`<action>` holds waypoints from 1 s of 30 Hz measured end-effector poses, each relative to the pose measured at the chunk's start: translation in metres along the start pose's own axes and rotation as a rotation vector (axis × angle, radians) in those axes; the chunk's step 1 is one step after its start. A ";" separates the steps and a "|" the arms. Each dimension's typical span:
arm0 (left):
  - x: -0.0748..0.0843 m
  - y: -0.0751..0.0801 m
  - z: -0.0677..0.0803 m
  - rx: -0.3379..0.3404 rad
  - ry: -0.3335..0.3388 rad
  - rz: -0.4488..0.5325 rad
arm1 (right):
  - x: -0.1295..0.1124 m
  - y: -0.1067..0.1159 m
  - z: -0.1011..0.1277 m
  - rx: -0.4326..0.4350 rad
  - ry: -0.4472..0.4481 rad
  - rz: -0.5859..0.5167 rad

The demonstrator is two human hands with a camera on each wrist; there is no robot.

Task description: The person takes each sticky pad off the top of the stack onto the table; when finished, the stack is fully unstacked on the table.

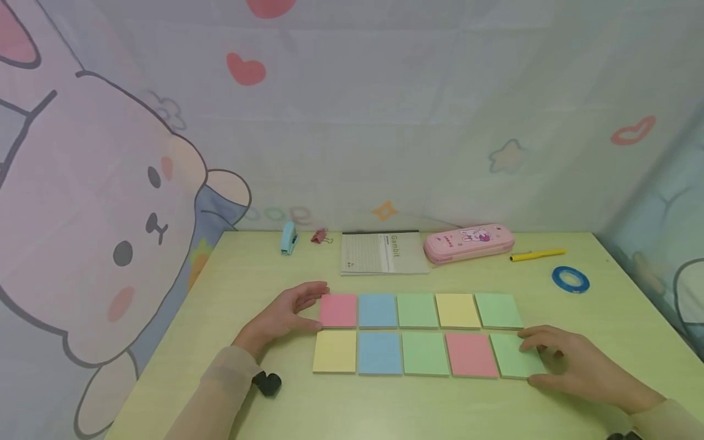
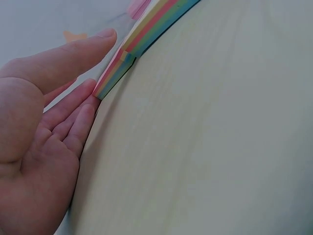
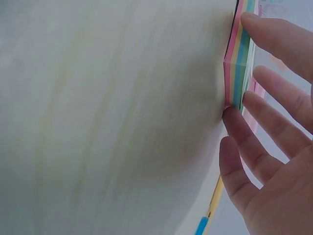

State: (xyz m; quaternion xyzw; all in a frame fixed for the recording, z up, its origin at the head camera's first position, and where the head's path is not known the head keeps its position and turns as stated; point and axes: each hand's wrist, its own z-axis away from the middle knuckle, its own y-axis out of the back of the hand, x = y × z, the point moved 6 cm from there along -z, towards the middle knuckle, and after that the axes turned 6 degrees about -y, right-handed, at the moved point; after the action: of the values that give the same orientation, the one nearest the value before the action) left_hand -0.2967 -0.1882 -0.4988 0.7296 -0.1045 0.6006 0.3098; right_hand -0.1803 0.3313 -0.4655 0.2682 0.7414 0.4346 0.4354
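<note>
Square sticky-note pads lie in two rows on the table. My left hand (image 1: 288,311) is at the left end of the back row, beside a pink pad (image 1: 338,310), its thumb near the front-left corner. In the left wrist view its fingertips (image 2: 90,90) reach the corner of a pad with striped edges. My right hand (image 1: 574,363) is at the right end of the front row, its thumb and fingers loosely spread about a green pad (image 1: 517,356). In the right wrist view the thumb (image 3: 259,27) touches that pad's layered side.
Behind the pads lie a blue stapler (image 1: 288,238), a pink binder clip (image 1: 319,236), a notebook (image 1: 363,253), a pink pencil case (image 1: 469,243) and a yellow pen (image 1: 538,255). A blue tape roll (image 1: 558,282) lies at the right. A printed cloth (image 1: 385,122) hangs behind the table.
</note>
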 end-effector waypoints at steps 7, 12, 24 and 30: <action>-0.001 0.000 0.000 0.009 0.011 0.003 | -0.002 0.002 -0.001 -0.013 -0.007 -0.001; 0.000 0.001 0.001 0.010 0.017 0.001 | -0.002 0.001 -0.002 -0.019 -0.019 -0.013; -0.001 0.003 0.002 0.016 0.012 0.019 | 0.000 -0.001 -0.002 -0.021 -0.039 -0.021; -0.002 0.002 0.003 0.017 -0.009 0.056 | -0.002 -0.001 0.002 -0.002 -0.013 -0.011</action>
State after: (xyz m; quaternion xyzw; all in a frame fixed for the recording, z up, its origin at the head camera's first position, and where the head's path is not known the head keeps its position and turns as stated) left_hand -0.2954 -0.1917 -0.5005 0.7317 -0.1214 0.6067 0.2860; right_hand -0.1777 0.3297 -0.4661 0.2666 0.7395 0.4312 0.4430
